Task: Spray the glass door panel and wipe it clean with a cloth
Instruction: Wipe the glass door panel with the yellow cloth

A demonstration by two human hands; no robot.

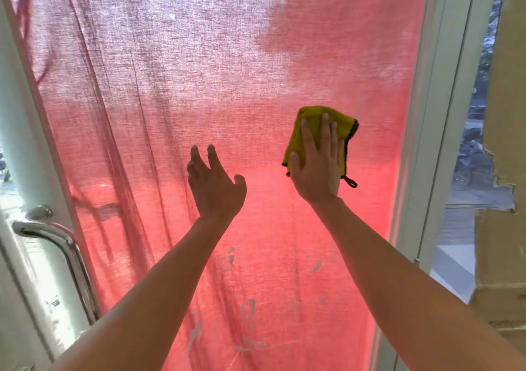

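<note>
The glass door panel [227, 72] fills the view, with a red curtain glowing behind it. Its upper part looks hazy white, and pale smears mark the lower part. A folded yellow cloth [336, 116] with a dark edge and a small loop lies flat against the glass right of centre. My right hand [317, 165] presses on it with fingers spread upward. My left hand [213, 184] hovers just left of it, fingers apart and slightly curled, holding nothing. No spray bottle is in view.
A white door frame [435, 114] runs down the right side of the panel. A chrome pull handle [65, 245] and a lock knob [41, 211] sit on the left frame. Brown cardboard [503, 242] covers the neighbouring pane at far right.
</note>
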